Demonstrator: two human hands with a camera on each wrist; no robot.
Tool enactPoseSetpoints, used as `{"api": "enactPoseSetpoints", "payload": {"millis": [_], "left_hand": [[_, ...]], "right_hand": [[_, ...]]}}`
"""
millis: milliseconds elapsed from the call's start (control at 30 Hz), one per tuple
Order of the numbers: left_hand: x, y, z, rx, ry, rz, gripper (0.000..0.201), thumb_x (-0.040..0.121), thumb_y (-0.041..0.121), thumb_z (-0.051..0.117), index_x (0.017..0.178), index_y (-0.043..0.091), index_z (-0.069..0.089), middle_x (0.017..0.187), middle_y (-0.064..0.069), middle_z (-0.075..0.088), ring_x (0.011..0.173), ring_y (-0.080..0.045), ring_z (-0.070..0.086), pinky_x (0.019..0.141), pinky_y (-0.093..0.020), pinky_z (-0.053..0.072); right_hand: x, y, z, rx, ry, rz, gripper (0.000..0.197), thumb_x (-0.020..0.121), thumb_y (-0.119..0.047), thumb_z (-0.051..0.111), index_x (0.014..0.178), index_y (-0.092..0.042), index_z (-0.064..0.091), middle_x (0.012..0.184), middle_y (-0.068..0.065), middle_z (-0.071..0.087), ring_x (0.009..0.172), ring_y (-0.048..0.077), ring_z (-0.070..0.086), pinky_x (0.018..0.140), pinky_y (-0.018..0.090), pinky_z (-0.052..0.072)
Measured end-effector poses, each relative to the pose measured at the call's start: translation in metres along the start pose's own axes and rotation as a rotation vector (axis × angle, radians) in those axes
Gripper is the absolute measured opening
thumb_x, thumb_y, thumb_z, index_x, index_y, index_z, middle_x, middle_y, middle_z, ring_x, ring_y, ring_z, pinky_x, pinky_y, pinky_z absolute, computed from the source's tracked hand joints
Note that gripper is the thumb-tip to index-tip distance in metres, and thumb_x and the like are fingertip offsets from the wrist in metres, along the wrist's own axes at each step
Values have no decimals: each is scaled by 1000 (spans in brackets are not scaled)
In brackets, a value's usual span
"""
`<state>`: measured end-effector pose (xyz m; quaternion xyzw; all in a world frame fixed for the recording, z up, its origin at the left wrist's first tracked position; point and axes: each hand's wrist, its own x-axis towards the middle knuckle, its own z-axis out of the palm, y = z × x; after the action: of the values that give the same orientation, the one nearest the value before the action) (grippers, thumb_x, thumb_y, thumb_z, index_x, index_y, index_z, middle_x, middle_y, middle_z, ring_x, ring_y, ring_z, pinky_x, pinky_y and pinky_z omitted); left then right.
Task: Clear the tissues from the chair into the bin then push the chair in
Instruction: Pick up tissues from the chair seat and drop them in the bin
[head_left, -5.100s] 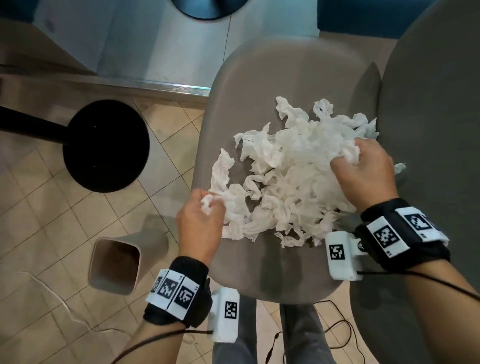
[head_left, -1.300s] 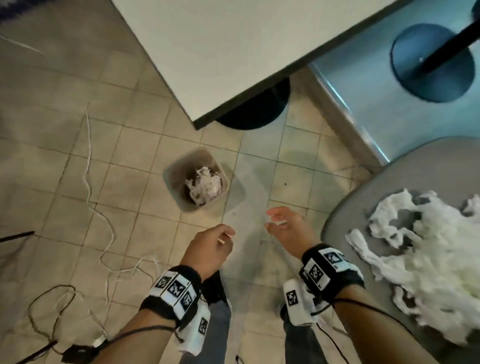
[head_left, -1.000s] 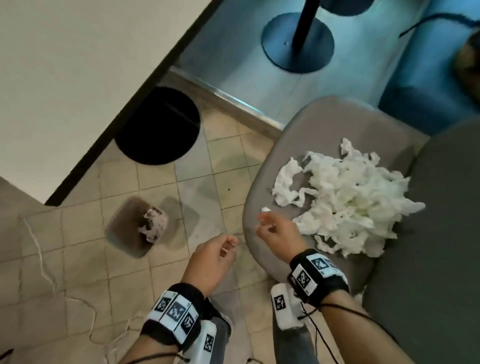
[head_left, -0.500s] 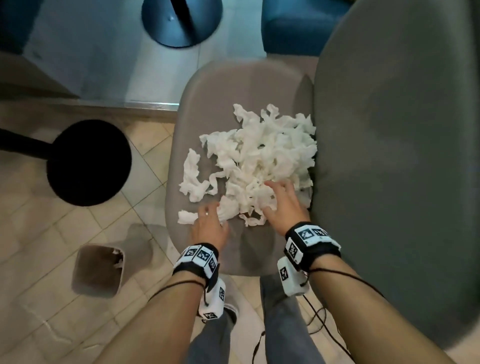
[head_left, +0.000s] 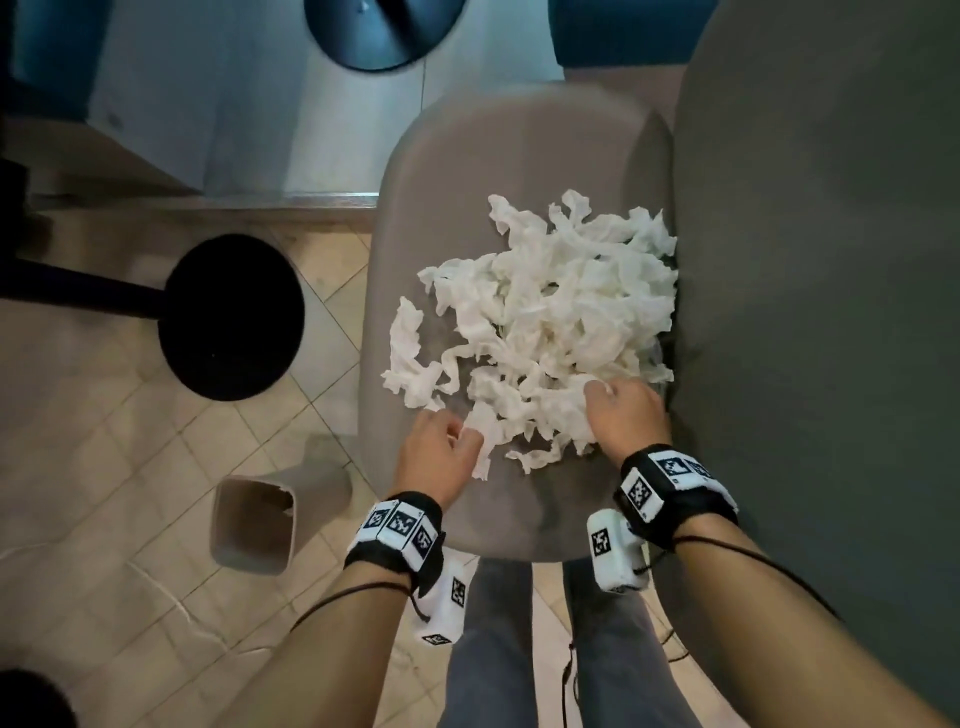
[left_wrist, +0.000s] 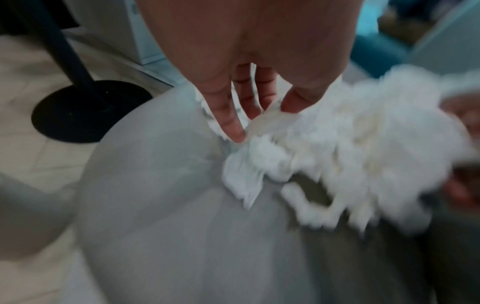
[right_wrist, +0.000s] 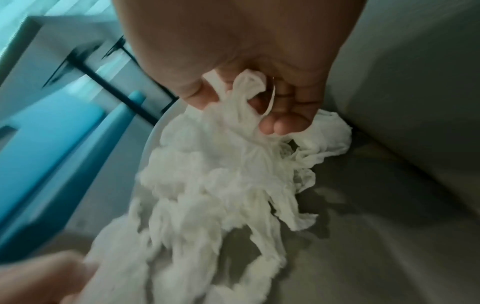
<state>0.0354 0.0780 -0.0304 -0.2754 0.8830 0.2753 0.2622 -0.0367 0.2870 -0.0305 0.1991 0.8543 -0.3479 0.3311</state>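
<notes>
A loose pile of crumpled white tissues lies on the grey chair seat, against the backrest. My left hand is at the pile's near left edge, its thumb and fingers closing on a tissue strip. At the near right edge my right hand has its fingers curled into a bunch of tissues. The small beige bin stands on the floor to the left of the chair's front corner. Its inside is mostly in shadow.
A black round table base with its pole stands on the tiled floor left of the chair. Another dark base and a blue seat are beyond the chair. My legs stand at the chair's front edge, with thin cables beside them.
Both hands swung back from over the bin to the chair. Half a second ago they lay on the pile's near edge; now their fingers have curled into the tissues.
</notes>
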Motion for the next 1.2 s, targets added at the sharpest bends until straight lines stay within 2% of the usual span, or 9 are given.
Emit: {"api": "enactPoseSetpoints", "payload": {"millis": [167, 267, 400, 533, 733, 867, 967, 1100, 1200], "left_hand": [[13, 7, -41, -426, 135, -87, 9, 81, 21, 57, 74, 24, 50, 82, -1, 67, 77, -27, 72, 73, -48, 60], [36, 8, -58, -442, 278, -117, 26, 87, 2, 49, 86, 27, 56, 95, -5, 67, 77, -25, 67, 64, -35, 57], [70, 5, -57, -285, 275, -176, 21, 91, 22, 53, 111, 18, 58, 115, -8, 62, 104, -30, 60, 82, -33, 48], [86, 0, -37, -97, 88, -187, 57, 86, 39, 69, 132, 12, 47, 135, -8, 49, 121, -28, 50, 92, -33, 39], [86, -14, -22, -59, 61, -191, 27, 88, 30, 61, 106, 10, 65, 108, -12, 68, 99, -33, 61, 84, -39, 51], [69, -10, -30, -187, 102, -125, 23, 84, 33, 59, 92, 12, 59, 102, -7, 60, 91, -25, 56, 78, -36, 46], [47, -7, -37, -352, 158, -115, 13, 79, 32, 57, 89, 23, 55, 89, -4, 66, 80, -27, 67, 74, -46, 58], [18, -3, -36, -364, 181, -46, 25, 86, 7, 56, 102, 26, 55, 85, 6, 64, 77, -23, 64, 70, -37, 56], [5, 2, -21, -271, 66, 1, 24, 88, 16, 55, 111, 24, 57, 99, 3, 64, 86, -21, 60, 75, -33, 50]], "right_hand": [[-11, -4, -12, 138, 82, 53, 38, 91, -27, 56, 112, 3, 63, 120, 23, 62, 114, 36, 52, 92, 36, 40], [-13, -3, -7, 138, 34, 43, 39, 88, -15, 55, 127, -15, 54, 110, 9, 62, 101, 27, 55, 82, 28, 40], [-7, 3, 11, 61, -7, 84, 42, 87, -16, 54, 128, -22, 52, 107, 6, 60, 95, 29, 57, 83, 31, 45], [3, 15, 31, -124, -81, 81, 51, 78, -33, 64, 127, -26, 53, 128, 14, 55, 116, 36, 53, 94, 39, 44], [15, 26, 37, -409, -85, 15, 38, 86, -32, 57, 118, -13, 64, 117, 22, 60, 101, 43, 60, 83, 40, 49], [14, 23, 30, -322, -8, -31, 33, 86, -33, 60, 103, -7, 71, 105, 22, 62, 93, 41, 60, 75, 37, 46], [11, 17, 23, -200, 82, -57, 25, 83, -28, 64, 86, -6, 75, 90, 23, 64, 85, 40, 61, 66, 31, 43], [13, 12, 18, -200, 101, -104, 21, 82, -3, 59, 98, 1, 73, 102, 25, 65, 97, 40, 59, 79, 33, 45], [16, 9, 21, -175, 94, -107, 37, 80, 4, 54, 114, -1, 66, 114, 23, 58, 110, 38, 53, 90, 30, 39]]}}
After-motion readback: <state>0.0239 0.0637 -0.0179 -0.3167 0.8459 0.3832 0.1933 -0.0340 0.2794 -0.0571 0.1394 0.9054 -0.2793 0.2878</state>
